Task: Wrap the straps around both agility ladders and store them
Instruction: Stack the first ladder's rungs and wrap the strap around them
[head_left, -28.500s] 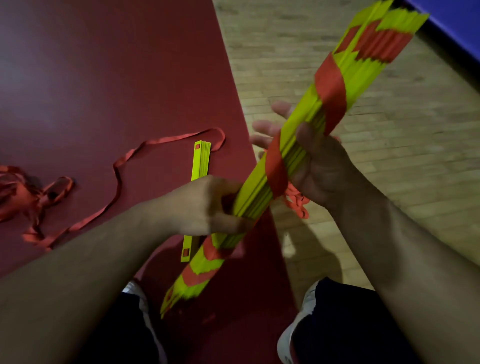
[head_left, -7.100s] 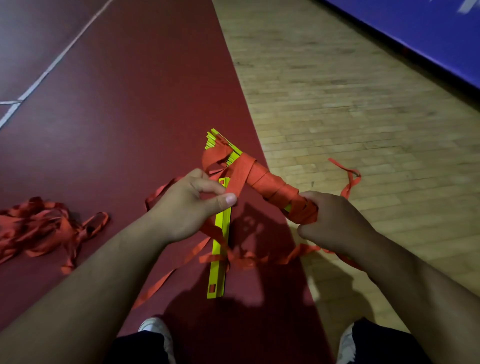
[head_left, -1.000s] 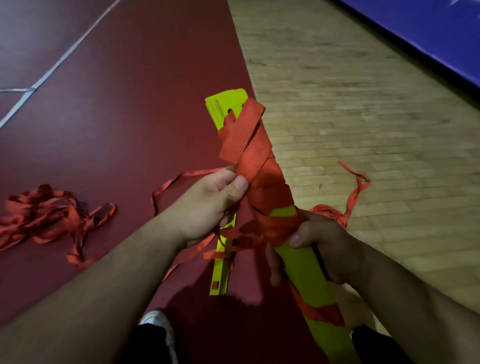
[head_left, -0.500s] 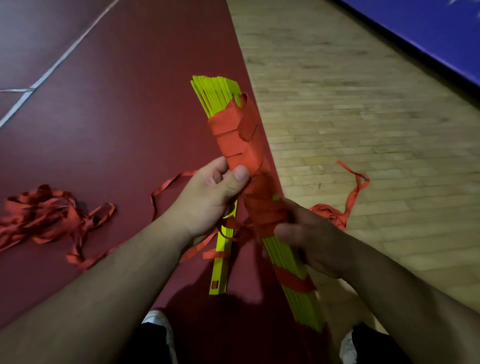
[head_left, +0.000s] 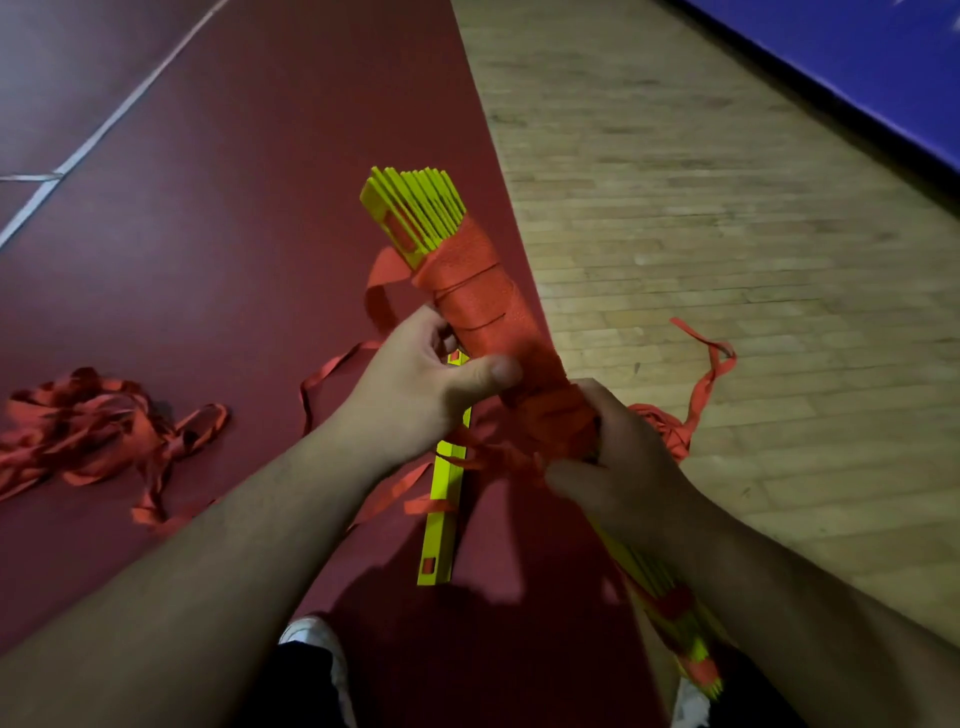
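Observation:
A bundle of yellow-green ladder rungs (head_left: 415, 208) slants from upper middle down to lower right, its upper half bound in red strap (head_left: 478, 306). My left hand (head_left: 421, 389) grips the wrapped part, thumb laid across it. My right hand (head_left: 618, 457) holds the bundle just below the wrapping, fingers curled round it and the strap. A loose red strap end (head_left: 701, 389) trails on the wood floor to the right. Beneath my hands on the red floor lies a second yellow-green rung stack (head_left: 441, 525). Its tangled red strap (head_left: 88, 436) is heaped at the left.
The dark red court floor (head_left: 234, 234) meets a wooden floor (head_left: 727, 208) along a slanted edge. A blue mat (head_left: 857, 57) borders the far right. White shoes (head_left: 311, 639) show at the bottom, and a white court line (head_left: 104, 130) runs at upper left.
The bundle has turned in my hands, showing smoother strap turns near its top. My left thumb now lies across the wrap, and my right hand sits closer under it.

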